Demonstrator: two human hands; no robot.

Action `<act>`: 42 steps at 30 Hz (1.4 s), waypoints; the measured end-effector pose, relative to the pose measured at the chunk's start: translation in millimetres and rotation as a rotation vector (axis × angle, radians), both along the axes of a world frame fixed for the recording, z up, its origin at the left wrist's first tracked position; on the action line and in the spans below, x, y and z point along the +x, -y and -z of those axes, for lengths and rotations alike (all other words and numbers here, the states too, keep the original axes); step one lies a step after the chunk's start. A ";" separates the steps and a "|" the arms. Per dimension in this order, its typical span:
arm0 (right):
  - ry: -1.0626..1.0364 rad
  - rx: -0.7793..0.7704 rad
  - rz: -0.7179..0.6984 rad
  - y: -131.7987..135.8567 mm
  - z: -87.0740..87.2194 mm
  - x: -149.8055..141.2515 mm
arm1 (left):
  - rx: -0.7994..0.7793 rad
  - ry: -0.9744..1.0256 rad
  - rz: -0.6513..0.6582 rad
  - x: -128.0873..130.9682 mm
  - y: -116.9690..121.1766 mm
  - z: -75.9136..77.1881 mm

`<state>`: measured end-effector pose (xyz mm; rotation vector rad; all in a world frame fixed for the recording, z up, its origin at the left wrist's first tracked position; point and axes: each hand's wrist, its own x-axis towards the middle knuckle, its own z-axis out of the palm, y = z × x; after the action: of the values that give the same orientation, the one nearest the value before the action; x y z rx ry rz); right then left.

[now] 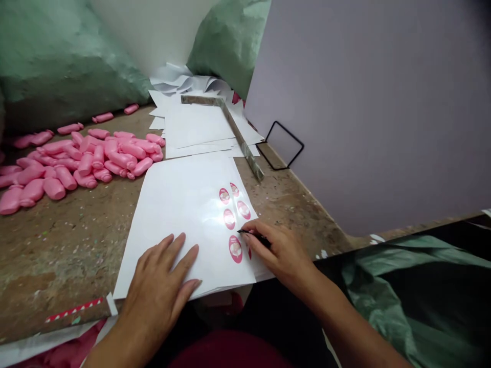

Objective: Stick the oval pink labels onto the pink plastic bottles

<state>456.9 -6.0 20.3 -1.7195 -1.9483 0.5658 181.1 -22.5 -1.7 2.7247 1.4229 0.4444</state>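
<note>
A large white sheet (172, 204) lies at the table's front edge, with several pink oval stickers (229, 219) in two columns near its right side. Spread flat on the sheet's lower left is my left hand (163, 276), fingers apart and holding nothing. My right hand (274, 248) grips a thin black pointed tool (263, 239); its exact kind is unclear. The dark tip touches or hovers just over the sheet, between the columns. My right fingers partly cover the lowest sticker in the right column.
Many small pink bottles (92, 158) are heaped at the left. Behind the sheet are more white papers (199, 122) with an angled metal bar (240, 135) on them. A black wire frame (282, 145) stands by the right wall. Green sacking (69, 51) bulges at the back.
</note>
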 end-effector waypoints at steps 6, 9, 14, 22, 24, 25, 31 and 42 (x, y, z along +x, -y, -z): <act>0.192 0.011 -0.036 0.4 3.0 -0.4 | -0.151 0.173 0.253 48.8 -25.9 -14.6; 0.205 0.013 -0.039 -0.2 1.2 -1.0 | -0.325 0.247 0.287 62.9 -40.9 -12.5; 0.209 0.004 -0.059 -1.3 0.9 -2.2 | -0.415 0.253 0.215 67.7 -44.0 -7.3; 0.222 0.163 -0.070 0.7 9.4 -1.3 | -0.296 0.031 0.255 67.8 -42.5 -7.4; 0.230 0.193 -0.068 1.6 10.4 -2.3 | -0.271 0.003 0.260 68.1 -42.6 -7.7; 0.235 0.200 -0.065 1.9 10.7 -3.1 | -0.263 -0.006 0.263 68.2 -42.6 -8.0; 0.226 0.129 -0.038 -3.3 9.0 -5.1 | -0.253 0.003 0.279 68.2 -42.8 -9.0; 0.195 0.124 -0.048 -1.9 7.5 2.2 | -0.241 0.094 0.268 66.0 -42.1 -4.0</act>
<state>459.1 -4.1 12.8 -1.7079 -2.1157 0.2957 247.1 19.6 2.3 2.6078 0.9970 0.3540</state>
